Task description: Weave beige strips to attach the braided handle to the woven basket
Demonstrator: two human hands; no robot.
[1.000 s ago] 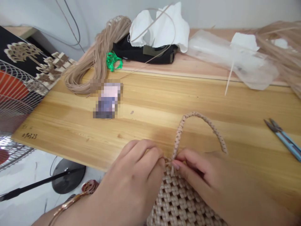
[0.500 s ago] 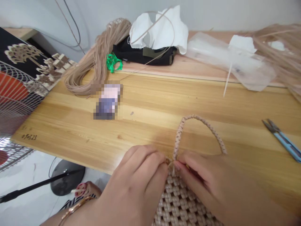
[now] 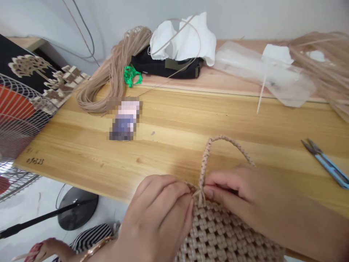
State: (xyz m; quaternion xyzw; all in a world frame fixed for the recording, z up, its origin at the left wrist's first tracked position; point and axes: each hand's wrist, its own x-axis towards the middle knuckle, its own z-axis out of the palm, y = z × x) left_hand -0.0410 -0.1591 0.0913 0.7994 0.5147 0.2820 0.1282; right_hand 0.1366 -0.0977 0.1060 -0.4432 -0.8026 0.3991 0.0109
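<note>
A beige woven bag (image 3: 218, 236) rests against the near edge of the wooden table (image 3: 174, 120), its braided handle (image 3: 222, 140) arching up over the tabletop. My left hand (image 3: 160, 214) is closed, pinching the bag's rim just left of the handle's base. My right hand (image 3: 245, 196) is closed too, its fingertips pinching short strand ends (image 3: 201, 196) where the handle meets the rim. The two hands nearly touch there.
Small blue-handled snips (image 3: 325, 163) lie at the table's right. A coil of beige cord (image 3: 114, 72), a black pouch (image 3: 166, 65) under white paper, plastic wrap (image 3: 261, 72) and more strands sit at the back. A blurred item (image 3: 124, 118) lies left of centre; a fan (image 3: 19, 127) stands left.
The bag has risen slightly and more of its weave shows. Both hands keep pinching at the handle's base; the right hand has shifted up a little.
</note>
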